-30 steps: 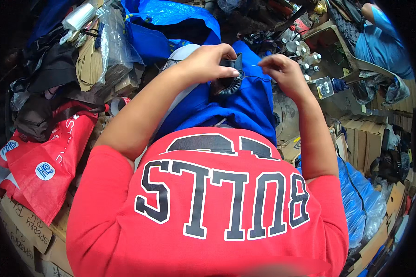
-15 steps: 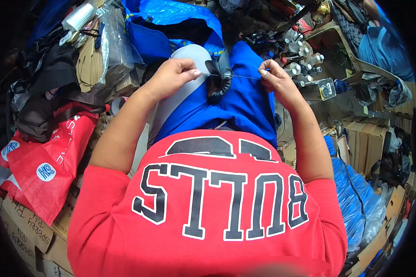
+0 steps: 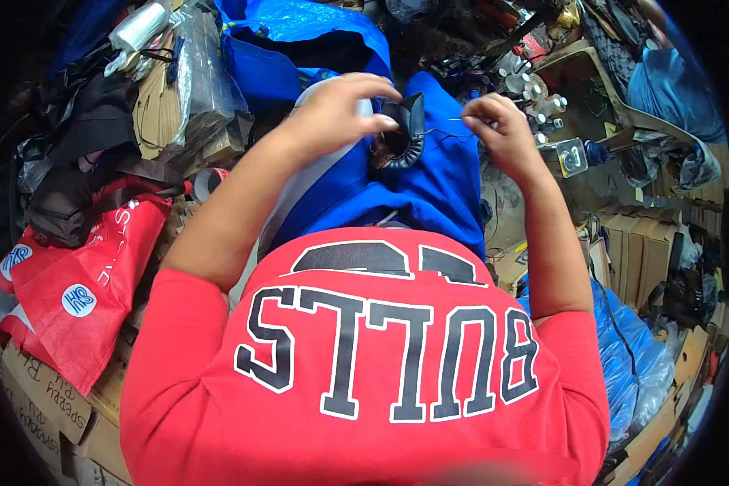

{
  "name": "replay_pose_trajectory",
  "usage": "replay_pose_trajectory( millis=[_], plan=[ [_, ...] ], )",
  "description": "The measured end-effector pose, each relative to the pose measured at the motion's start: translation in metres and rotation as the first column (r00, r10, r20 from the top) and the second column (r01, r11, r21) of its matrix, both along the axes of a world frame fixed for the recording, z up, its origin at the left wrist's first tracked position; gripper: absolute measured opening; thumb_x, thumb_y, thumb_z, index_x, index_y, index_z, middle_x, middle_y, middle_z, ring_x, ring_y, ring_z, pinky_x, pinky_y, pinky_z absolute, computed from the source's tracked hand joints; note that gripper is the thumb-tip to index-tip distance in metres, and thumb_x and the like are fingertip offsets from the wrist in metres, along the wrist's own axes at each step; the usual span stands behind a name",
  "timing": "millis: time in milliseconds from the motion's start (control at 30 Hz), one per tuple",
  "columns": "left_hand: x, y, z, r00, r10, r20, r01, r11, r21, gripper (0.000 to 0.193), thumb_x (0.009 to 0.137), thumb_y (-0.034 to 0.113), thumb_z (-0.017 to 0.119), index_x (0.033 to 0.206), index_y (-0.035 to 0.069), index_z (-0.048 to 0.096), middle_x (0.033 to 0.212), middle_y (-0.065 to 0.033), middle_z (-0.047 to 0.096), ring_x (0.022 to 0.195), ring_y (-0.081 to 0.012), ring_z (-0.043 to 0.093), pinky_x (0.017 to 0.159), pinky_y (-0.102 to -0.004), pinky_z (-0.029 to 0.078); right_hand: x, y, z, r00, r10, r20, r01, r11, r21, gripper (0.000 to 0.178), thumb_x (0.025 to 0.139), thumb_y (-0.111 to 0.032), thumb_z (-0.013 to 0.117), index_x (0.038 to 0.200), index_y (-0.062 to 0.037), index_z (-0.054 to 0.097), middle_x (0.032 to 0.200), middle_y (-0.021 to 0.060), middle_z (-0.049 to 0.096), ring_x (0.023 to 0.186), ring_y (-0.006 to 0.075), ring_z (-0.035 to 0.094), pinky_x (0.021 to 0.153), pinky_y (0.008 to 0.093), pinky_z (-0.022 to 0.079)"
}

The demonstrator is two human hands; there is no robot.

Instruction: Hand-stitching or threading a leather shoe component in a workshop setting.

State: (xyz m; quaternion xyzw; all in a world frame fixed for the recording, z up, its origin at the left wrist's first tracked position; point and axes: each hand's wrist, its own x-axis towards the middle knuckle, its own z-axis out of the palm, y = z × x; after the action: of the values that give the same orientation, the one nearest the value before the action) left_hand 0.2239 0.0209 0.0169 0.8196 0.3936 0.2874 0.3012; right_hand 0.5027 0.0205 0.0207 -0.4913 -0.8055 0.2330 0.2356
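Note:
A black leather shoe (image 3: 414,146) with a gathered, pleated edge rests between my thighs, on my blue and grey trousers (image 3: 441,182). Curved over its left side is my left hand (image 3: 340,113), thumb and fingers apart; whether the fingertips touch the leather I cannot tell. My right hand (image 3: 502,134) is raised to the right of the shoe, its thumb and fingers pinched together. From that pinch a thin, pale needle (image 3: 454,119) points left. A dark thread (image 3: 441,131) runs from the shoe's right side toward the right hand.
Ahead lies a blue bag (image 3: 316,32), its mouth gaping. Several small bottles (image 3: 543,105) stand beyond my right hand, near a cardboard box (image 3: 599,73). A red bag (image 3: 89,275) sits at the left, and blue plastic sheeting (image 3: 624,348) at the right.
My left hand has opened from a pinch and reached over the shoe. The right hand has moved slightly right, and the shoe now sits turned, showing more of its inside.

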Motion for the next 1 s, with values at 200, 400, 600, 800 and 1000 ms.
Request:
replay_pose_trajectory(
  millis=[200, 400, 600, 800, 1000],
  plan=[
    [0.037, 0.026, -0.006, 0.977, -0.187, -0.102, 0.129, 0.9, -0.418, 0.031, 0.075, 0.02, 0.072, 0.096, 0.0, 0.063, 0.09, -0.0103, 0.063, 0.079, -0.0179, 0.06, 0.071, -0.0303, 0.048, -0.021, 0.007, -0.001, 0.991, 0.137, -0.002, -0.137, 0.987, -0.089, 0.007, 0.076, -0.004, 0.066, 0.083, -0.0058, 0.064, 0.083, 0.0054, 0.057, 0.083, 0.0196, 0.056, 0.074, 0.0289, 0.044],
    [0.041, 0.038, -0.025, 0.98, -0.172, 0.105, 0.197, 0.713, -0.673, 0.025, 0.077, 0.016, 0.072, 0.095, 0.001, 0.065, 0.084, -0.0035, 0.064, 0.075, -0.0094, 0.057, 0.071, -0.026, 0.046, -0.017, 0.002, -0.014, 0.981, 0.169, -0.091, -0.182, 0.969, -0.167, 0.007, 0.077, -0.002, 0.066, 0.083, -0.0061, 0.065, 0.082, 0.0035, 0.056, 0.081, 0.0157, 0.055, 0.073, 0.027, 0.044],
    [0.038, 0.039, -0.028, 0.953, -0.223, 0.204, 0.301, 0.632, -0.714, 0.032, 0.079, 0.016, 0.068, 0.106, -0.001, 0.063, 0.094, -0.0054, 0.065, 0.089, -0.0119, 0.058, 0.086, -0.0252, 0.043, -0.017, -0.017, -0.028, 0.976, 0.046, -0.213, -0.1, 0.963, -0.251, 0.011, 0.075, -0.001, 0.068, 0.085, -0.0061, 0.066, 0.081, 0.0017, 0.058, 0.076, 0.0123, 0.054, 0.068, 0.0249, 0.042],
    [0.039, 0.041, -0.031, 0.941, -0.228, 0.249, 0.336, 0.559, -0.758, 0.036, 0.08, 0.016, 0.066, 0.111, -0.002, 0.062, 0.1, -0.0069, 0.065, 0.095, -0.013, 0.058, 0.091, -0.0254, 0.041, -0.017, -0.025, -0.038, 0.959, 0.001, -0.284, -0.049, 0.986, -0.161, 0.012, 0.074, -0.002, 0.069, 0.085, -0.0072, 0.067, 0.078, 0.0028, 0.057, 0.07, 0.012, 0.054, 0.063, 0.0242, 0.044],
    [0.04, 0.04, -0.037, 0.927, -0.155, 0.343, 0.374, 0.489, -0.788, 0.032, 0.078, 0.016, 0.068, 0.105, -0.001, 0.063, 0.095, -0.0042, 0.065, 0.089, -0.0104, 0.058, 0.085, -0.0236, 0.043, -0.018, -0.02, -0.043, 0.947, 0.017, -0.32, -0.058, 0.991, -0.118, 0.011, 0.074, -0.001, 0.069, 0.083, -0.006, 0.066, 0.08, 0.0037, 0.059, 0.075, 0.0149, 0.057, 0.068, 0.0262, 0.045]
  ],
)
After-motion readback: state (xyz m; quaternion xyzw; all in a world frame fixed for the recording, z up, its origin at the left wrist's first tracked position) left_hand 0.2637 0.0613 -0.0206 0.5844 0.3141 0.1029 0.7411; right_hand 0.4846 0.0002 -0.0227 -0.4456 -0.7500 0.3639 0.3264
